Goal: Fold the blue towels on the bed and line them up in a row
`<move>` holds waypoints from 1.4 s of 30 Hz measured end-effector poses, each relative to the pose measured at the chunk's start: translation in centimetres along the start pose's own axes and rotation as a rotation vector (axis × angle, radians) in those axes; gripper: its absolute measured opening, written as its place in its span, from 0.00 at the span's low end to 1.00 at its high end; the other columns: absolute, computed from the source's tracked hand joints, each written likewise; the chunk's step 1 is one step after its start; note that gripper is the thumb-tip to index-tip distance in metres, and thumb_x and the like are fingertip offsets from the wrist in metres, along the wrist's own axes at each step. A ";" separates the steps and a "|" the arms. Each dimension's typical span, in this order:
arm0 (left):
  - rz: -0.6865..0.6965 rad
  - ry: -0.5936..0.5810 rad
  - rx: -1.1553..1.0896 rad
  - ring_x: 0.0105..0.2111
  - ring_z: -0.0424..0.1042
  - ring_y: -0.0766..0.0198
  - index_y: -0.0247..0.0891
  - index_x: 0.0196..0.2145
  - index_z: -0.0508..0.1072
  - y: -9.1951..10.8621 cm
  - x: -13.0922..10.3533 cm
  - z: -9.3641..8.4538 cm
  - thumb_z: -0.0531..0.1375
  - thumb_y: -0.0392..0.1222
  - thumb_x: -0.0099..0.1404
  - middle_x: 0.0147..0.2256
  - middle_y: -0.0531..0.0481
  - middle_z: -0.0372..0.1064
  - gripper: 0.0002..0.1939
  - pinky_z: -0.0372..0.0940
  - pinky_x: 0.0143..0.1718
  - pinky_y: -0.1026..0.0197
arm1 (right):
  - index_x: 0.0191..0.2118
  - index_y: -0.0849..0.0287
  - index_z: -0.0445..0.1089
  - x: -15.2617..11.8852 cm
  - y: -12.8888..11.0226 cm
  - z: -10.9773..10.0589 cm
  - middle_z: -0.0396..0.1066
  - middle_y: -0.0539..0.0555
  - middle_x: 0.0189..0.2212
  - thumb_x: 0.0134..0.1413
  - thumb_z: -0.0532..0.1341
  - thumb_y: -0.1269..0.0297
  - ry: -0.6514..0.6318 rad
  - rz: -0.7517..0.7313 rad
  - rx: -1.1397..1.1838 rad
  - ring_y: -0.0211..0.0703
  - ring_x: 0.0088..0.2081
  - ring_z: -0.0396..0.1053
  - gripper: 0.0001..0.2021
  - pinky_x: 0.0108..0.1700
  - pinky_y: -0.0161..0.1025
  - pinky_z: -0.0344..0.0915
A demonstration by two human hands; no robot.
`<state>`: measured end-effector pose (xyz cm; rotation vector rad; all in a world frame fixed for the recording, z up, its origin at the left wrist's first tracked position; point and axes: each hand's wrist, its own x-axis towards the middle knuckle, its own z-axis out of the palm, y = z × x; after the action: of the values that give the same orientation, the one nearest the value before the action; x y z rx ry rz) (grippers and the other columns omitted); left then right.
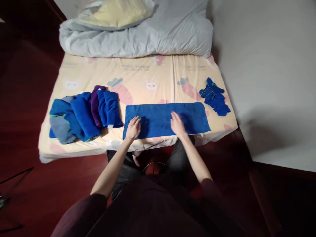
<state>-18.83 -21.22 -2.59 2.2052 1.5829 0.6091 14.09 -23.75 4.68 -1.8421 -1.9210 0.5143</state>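
Observation:
A blue towel [158,115] lies spread out as a long flat rectangle along the bed's front edge. Over its left end is my left hand [134,128], palm down with the fingers loosely extended. My right hand [177,124] is over the towel right of its middle, fingers stretched out and slightly blurred. Neither hand grips the cloth; whether the fingertips press on it I cannot tell. Left of the towel sits a row of folded cloths [85,115], blue, grey and purple. To the right lies a small crumpled heap of blue cloths [214,97] with green edging.
The bed's patterned sheet [150,72] carries carrots and rabbits. A rolled grey quilt [172,36] and a yellow pillow or cover [120,13] fill the far end. A pale wall [266,82] stands at the right, and dark red floor [74,184] surrounds the bed's front.

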 end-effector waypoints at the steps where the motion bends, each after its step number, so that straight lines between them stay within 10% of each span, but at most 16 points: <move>1: -0.026 0.038 -0.025 0.73 0.56 0.46 0.33 0.65 0.70 0.5 0.4 1.4 0.46 0.44 0.76 0.70 0.33 0.60 0.26 0.54 0.73 0.38 | 0.73 0.64 0.60 0.7 -2.7 2.2 0.56 0.61 0.74 0.75 0.50 0.67 -0.001 -0.070 0.092 0.48 0.75 0.54 0.26 0.77 0.47 0.53; 6: -0.074 0.102 -0.056 0.75 0.51 0.47 0.31 0.69 0.64 0.1 -0.2 6.0 0.47 0.44 0.75 0.72 0.34 0.57 0.30 0.47 0.75 0.36 | 0.73 0.67 0.57 2.4 -8.9 12.3 0.49 0.52 0.77 0.74 0.53 0.71 -0.177 -0.272 0.333 0.43 0.76 0.51 0.26 0.76 0.43 0.52; 12: -0.071 0.163 -0.050 0.74 0.56 0.50 0.34 0.68 0.68 -1.3 -0.5 6.4 0.48 0.42 0.74 0.70 0.37 0.62 0.28 0.50 0.75 0.41 | 0.69 0.74 0.62 2.6 -4.4 16.2 0.55 0.57 0.74 0.73 0.49 0.75 -0.192 -0.267 0.384 0.39 0.75 0.54 0.24 0.76 0.41 0.53; 35: -0.121 0.143 -0.117 0.74 0.55 0.48 0.35 0.68 0.67 -0.9 -0.4 6.3 0.51 0.43 0.72 0.70 0.37 0.61 0.30 0.46 0.75 0.37 | 0.70 0.64 0.65 -0.3 25.4 -2.7 0.61 0.61 0.72 0.74 0.46 0.60 0.212 0.086 -0.048 0.48 0.75 0.55 0.28 0.78 0.54 0.53; 42: -0.130 0.137 -0.026 0.73 0.56 0.51 0.36 0.68 0.68 -0.5 -0.4 6.2 0.50 0.43 0.72 0.70 0.39 0.63 0.30 0.49 0.75 0.41 | 0.69 0.67 0.66 -1.2 29.2 -5.0 0.65 0.62 0.70 0.75 0.42 0.60 0.262 0.158 -0.262 0.47 0.76 0.52 0.29 0.78 0.53 0.51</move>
<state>-16.01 -21.69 -8.11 2.0619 1.7596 0.7505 41.42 -23.59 -6.94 -2.1166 -1.7419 0.0606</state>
